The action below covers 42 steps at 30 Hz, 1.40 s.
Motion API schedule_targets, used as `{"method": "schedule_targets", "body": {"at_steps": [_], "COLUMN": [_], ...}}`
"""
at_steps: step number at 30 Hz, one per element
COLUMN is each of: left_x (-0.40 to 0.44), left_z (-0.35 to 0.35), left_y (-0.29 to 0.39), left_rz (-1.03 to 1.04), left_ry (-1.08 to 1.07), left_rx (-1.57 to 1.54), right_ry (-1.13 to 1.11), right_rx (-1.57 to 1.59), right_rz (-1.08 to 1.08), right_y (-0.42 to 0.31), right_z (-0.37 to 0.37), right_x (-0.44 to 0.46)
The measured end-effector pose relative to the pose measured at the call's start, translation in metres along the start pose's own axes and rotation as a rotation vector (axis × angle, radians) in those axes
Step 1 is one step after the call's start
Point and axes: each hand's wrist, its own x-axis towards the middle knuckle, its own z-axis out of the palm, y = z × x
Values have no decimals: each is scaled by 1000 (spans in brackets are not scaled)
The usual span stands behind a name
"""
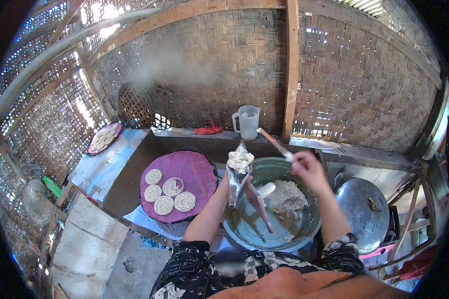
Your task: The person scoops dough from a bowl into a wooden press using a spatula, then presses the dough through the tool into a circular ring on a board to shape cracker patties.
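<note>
1. Dough [241, 160], heaped pale and lumpy at the mouth of a silvery holder [235, 190] above the basin [312, 225]: looks soft, sticky, fairly dense; probably smears on contact and slumps if tipped.
2. Your left hand [225, 183] is wrapped about the holder, its fingers mostly hidden behind it. Metal or plastic, you cannot tell; either way it is likely slick where smeared. Best hold judged to be low on the body, below the heap.
3. Your right hand [307, 168], slightly blurred, is pinched round the near end of a flat stick [274, 142], far end raised past the basin's rim. Stick looks light and stiff; grip the dry end, clear of residue.
4. More dough, the basin lump [288, 198], sits rough and thick against the right side; probably heavy and clinging. A brownish strip [258, 202] hangs over the basin; its attachment is unclear.
5. Counter [127, 184]: dark top. Left of the basin, a purple round board [197, 172] carries five stringy discs, one ringed; they look fragile, so support from beneath.
6. Room: woven walls [219, 65], daylight through gaps; translucent jug [249, 123] on the ledge behind, lidded pot [362, 214] to your right.
</note>
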Motion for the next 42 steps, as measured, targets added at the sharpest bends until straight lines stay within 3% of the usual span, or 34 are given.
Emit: {"method": "schedule_targets", "body": {"at_steps": [1,2,4,5,7,10,11,13,16,19,21,23,25,29,30,32,33,35,38,41,42], "left_x": [1,1,9,8,5,-9,-1,-2,-5,14,15,13,15,29,12,15,12,7,5,4,10], "left_z": [9,26,37,39,52,53,42,35,35,15,21,37,26,-46,-19,-12,-2,20,41,32,10], "left_y": [-2,10,-3,-7,-4,4,-3,12,15,-24,-27,-17,-22,-69,-44,-34,-31,-23,-18,-18,-38], "left_rz": [47,127,439,244,-68,4,-100,-136,-111,9,40,81,98,-131,-206,-99,4,252,244,126,143], "left_ry": [-22,-112,-80,-75,83,92,148,88,192,173,140,115,130,65,310,277,212,163,175,230,238], "left_rx": [198,642,1223,934,270,422,-6,-367,-157,151,267,294,409,-220,-16,110,345,827,1048,1092,990], "right_ry": [-25,-74,-113,-115,-142,-172,-181,-136,-67,245,332,314,253,171,126,43,-1,162,262,219,177], "right_rx": [144,144,205,294,166,-105,-208,-332,-462,-574,-704,-729,-733,-555,-487,-342,-270,-391,-699,-709,-679], "right_rz": [102,191,301,321,237,186,181,152,81,-38,-410,-486,-459,-389,-281,-63,47,-10,26,-273,-255], "right_y": [12,16,3,1,4,8,9,3,0,-21,-1,6,8,14,13,13,14,36,20,24,19], "right_z": [17,30,45,48,51,41,34,21,-2,13,26,36,40,47,45,32,24,22,35,41,43], "right_x": [-7,-12,-17,-17,-17,-23,-27,-34,-39,-28,-19,-23,-32,-51,-50,-44,-42,-30,-28,-43,-51]}}
